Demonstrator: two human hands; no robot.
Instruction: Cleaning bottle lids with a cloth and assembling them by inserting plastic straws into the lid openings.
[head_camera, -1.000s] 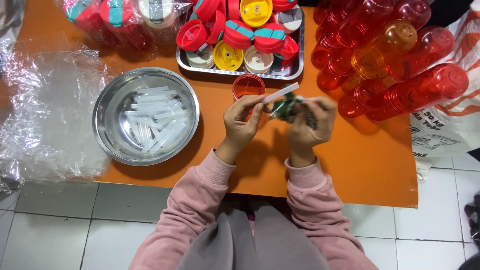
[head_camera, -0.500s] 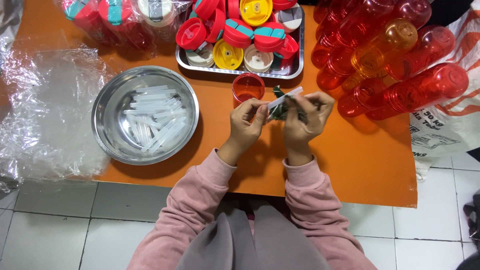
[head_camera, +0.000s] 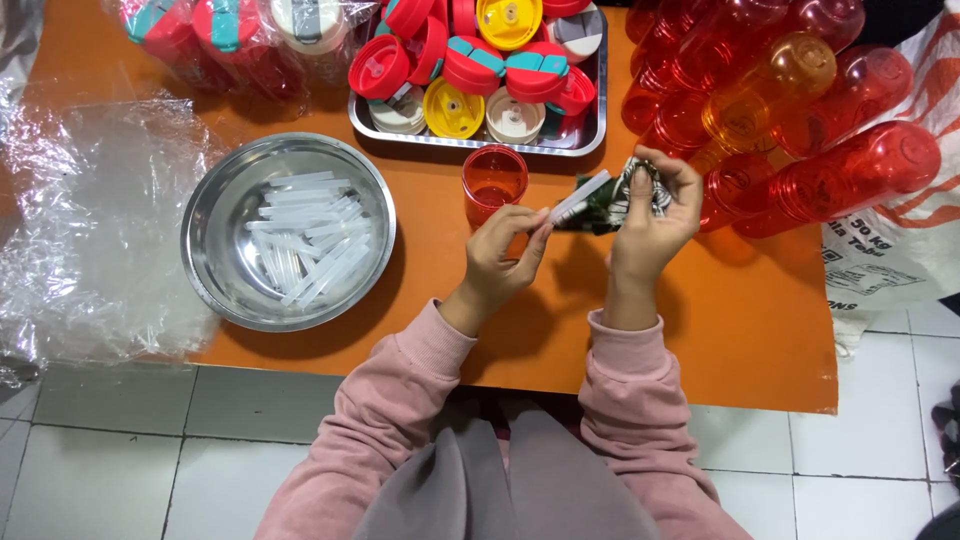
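Observation:
My left hand (head_camera: 502, 250) pinches a short clear plastic straw (head_camera: 580, 196) that points up to the right. My right hand (head_camera: 652, 215) grips a small dark green and white folded piece (head_camera: 612, 200), touching the straw's far end. Both hands hover over the orange table (head_camera: 760, 320), just right of an upright red translucent bottle (head_camera: 494, 182) with an open mouth.
A steel bowl (head_camera: 210, 225) with several clear straws (head_camera: 305, 240) sits to the left. A metal tray (head_camera: 590, 135) of red, yellow and white lids is at the back. Red and orange bottles (head_camera: 800, 120) lie piled at right. Clear plastic wrap (head_camera: 90, 230) covers the left.
Both hands have lifted slightly toward the back right, and the straw and the folded piece stay together between them.

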